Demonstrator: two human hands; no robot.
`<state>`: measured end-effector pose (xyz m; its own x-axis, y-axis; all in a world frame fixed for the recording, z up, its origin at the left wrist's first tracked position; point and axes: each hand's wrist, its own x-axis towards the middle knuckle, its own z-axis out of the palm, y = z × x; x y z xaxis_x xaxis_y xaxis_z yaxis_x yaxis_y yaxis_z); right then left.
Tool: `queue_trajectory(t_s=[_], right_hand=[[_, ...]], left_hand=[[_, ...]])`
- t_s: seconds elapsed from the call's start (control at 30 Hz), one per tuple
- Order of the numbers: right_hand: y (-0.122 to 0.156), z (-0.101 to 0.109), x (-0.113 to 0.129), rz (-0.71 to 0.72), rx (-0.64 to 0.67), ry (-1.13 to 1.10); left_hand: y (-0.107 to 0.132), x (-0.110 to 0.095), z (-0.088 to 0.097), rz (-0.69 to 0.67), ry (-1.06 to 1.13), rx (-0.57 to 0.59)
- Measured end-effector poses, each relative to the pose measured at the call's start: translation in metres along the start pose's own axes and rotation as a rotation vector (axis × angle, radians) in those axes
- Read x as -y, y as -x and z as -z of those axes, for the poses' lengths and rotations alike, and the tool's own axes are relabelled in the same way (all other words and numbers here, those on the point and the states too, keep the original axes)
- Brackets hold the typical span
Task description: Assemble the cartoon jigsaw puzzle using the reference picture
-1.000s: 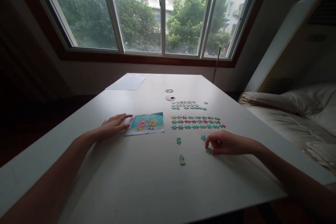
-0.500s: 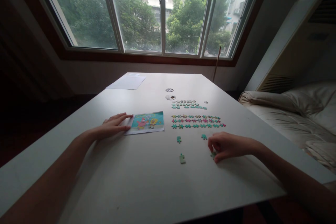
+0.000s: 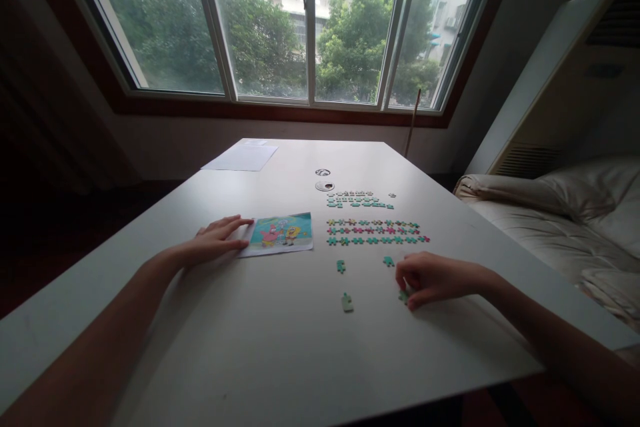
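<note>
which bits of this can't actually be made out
All in the head view:
puzzle piece at the right hand: partly hidden by its fingers
rows of pieces: individual prints too small
picture sheet: left edge partly covered by the left hand
sofa: cut off by the right edge

Bright window (image 3: 310, 27), pale sofa (image 3: 555, 223)

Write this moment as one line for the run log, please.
left hand: at picture sheet, left edge | right hand: on green puzzle piece, grip unclear | teal piece: near right hand
</note>
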<state>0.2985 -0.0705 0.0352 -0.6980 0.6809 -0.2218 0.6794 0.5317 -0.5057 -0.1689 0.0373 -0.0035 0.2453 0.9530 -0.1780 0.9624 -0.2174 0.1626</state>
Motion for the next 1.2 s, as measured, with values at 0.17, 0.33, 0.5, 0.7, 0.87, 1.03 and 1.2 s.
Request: queue_trajectory(t_s=[0.17,0.33,0.5,0.7,0.87,1.03,1.2], right_hand=[[0.001,0.002,-0.002,0.013,-0.021,-0.069],[-0.009,-0.005,-0.014,-0.049,-0.323,-0.042],[-0.020,-0.017,-0.025,-0.108,-0.398,-0.030],[-0.022,-0.019,-0.020,-0.130,-0.443,-0.007],[-0.033,-0.025,-0.010,-0.127,-0.485,0.003],[-0.050,-0.032,-0.003,-0.106,-0.526,-0.008],[-0.061,-0.034,0.004,-0.085,-0.538,-0.007]], left_hand=[[0.002,-0.003,0.004,-0.012,0.052,-0.042],[0.003,-0.032,0.010,-0.095,0.057,-0.312],[0.024,-0.116,0.000,-0.508,0.123,-0.338],[0.050,-0.181,-0.024,-0.745,0.090,-0.232],[0.047,-0.185,-0.032,-0.764,0.033,-0.221],[0.044,-0.185,-0.033,-0.748,0.004,-0.234],[0.044,-0.187,-0.035,-0.745,-0.016,-0.237]])
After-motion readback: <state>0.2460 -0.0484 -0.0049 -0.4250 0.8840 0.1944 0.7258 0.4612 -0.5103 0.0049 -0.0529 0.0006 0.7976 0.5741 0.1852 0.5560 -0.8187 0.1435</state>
